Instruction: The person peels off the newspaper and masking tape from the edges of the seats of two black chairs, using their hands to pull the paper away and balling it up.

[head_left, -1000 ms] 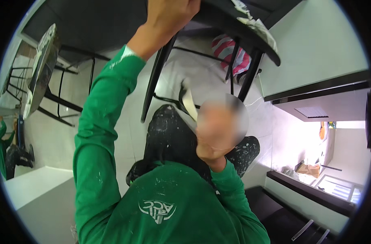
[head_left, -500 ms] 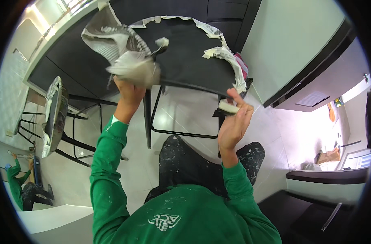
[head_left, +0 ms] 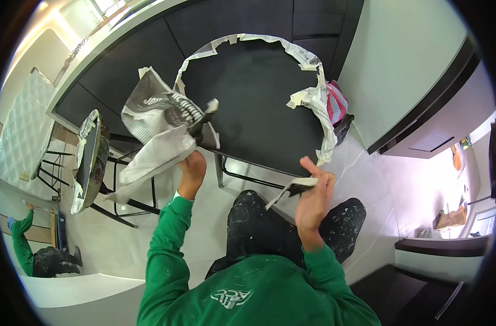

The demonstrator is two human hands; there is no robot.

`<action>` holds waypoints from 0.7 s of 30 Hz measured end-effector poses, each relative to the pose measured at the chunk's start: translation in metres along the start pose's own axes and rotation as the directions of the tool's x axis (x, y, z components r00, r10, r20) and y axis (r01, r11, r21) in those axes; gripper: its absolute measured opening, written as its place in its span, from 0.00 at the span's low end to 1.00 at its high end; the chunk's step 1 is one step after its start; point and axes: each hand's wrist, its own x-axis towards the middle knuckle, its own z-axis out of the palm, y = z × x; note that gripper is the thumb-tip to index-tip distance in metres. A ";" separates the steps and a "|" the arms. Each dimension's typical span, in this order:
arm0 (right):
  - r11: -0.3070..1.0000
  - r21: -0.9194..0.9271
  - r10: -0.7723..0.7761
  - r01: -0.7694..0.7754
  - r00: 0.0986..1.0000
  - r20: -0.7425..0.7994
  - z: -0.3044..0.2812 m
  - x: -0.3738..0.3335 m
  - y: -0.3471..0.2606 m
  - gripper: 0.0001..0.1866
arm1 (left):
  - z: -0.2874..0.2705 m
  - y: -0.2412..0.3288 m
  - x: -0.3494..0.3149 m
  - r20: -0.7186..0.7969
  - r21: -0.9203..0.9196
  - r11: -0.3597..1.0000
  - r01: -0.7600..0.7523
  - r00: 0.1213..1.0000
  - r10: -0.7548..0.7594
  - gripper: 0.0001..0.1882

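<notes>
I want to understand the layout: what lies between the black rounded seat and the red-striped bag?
In the head view, a ragged printed paper strip edging the black seat.

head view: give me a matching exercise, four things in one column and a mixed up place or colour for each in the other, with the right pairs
1. large printed sheet
2. small torn strip
3. striped bag
4. sweatshirt

A. beyond the right edge of the black seat
B. green
C. in the left hand
D. at the right hand

Pairs: 1-C, 2-D, 3-A, 4-B
</notes>
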 end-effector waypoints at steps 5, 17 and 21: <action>0.984 0.099 0.146 -0.147 0.989 0.018 -0.007 -0.022 -0.054 0.11 | 0.007 0.064 0.051 -0.148 -0.687 0.548 0.476 0.647 -0.748 0.21; 0.979 0.042 0.153 -0.199 0.856 0.495 0.052 0.059 -0.123 0.12 | -0.027 0.059 0.084 0.236 -0.838 0.138 0.529 0.577 -0.782 0.21; 0.919 0.109 0.265 -0.379 0.797 0.542 0.116 0.082 -0.104 0.13 | -0.040 0.043 0.056 0.510 -0.854 -0.425 0.299 0.326 -0.796 0.20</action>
